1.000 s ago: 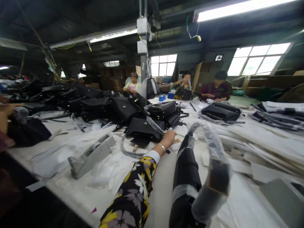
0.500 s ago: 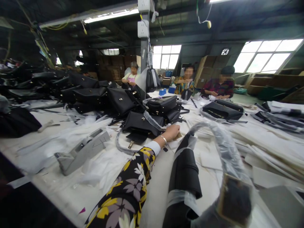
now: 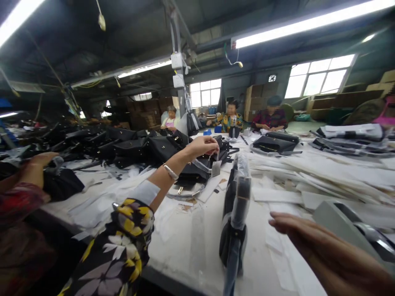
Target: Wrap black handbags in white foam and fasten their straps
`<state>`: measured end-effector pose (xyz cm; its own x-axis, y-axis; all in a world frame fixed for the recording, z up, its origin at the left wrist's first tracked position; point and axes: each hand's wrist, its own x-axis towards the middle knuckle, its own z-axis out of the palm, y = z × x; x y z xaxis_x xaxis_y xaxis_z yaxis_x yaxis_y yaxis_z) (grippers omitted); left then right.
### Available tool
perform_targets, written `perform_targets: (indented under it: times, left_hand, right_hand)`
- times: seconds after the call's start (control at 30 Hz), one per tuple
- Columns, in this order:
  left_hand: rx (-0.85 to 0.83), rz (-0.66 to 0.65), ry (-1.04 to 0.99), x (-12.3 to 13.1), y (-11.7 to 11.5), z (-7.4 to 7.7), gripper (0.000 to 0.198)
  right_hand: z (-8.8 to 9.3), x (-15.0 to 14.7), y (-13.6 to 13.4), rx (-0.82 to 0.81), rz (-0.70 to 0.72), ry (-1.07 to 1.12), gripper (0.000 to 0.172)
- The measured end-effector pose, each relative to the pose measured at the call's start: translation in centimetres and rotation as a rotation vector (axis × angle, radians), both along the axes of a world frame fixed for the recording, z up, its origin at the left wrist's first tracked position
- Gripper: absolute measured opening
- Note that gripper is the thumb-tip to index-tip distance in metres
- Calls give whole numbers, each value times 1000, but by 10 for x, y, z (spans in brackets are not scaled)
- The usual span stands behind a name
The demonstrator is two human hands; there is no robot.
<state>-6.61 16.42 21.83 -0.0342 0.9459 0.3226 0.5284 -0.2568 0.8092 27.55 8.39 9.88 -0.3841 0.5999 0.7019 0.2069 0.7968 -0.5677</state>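
Note:
My left hand (image 3: 202, 146) is raised above the table, fingers pinched on the string of a small grey hang tag (image 3: 216, 167) that dangles below it. A black handbag (image 3: 233, 224) with plastic-wrapped handles stands on edge on the white table (image 3: 191, 242) in front of me. My right hand (image 3: 304, 238) hovers to the right of the bag, fingers stretched out flat and holding nothing. A pile of black handbags (image 3: 148, 148) lies behind my left hand.
A person's hand (image 3: 37, 168) at the far left grips a black bag (image 3: 61, 185). A grey tape dispenser (image 3: 348, 224) sits at the right. White paper sheets (image 3: 324, 172) cover the right side. Several people sit at the table's far end.
My left hand lifted off the table, with the hang tag now hanging from it. My right hand came into view beside the bag. The bag now stands on edge. The camera tilted.

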Motion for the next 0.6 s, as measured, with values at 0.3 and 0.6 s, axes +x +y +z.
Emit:
perform_targets:
  times: [0.3, 0.6]
  left_hand:
    - [25, -232, -141, 72, -104, 37, 23]
    - [-66, -357, -452, 106, -133, 10, 25]
  right_hand:
    - [63, -86, -14, -352, 450, 371, 56]
    - [47, -75, -26, -682, 531, 367, 35]
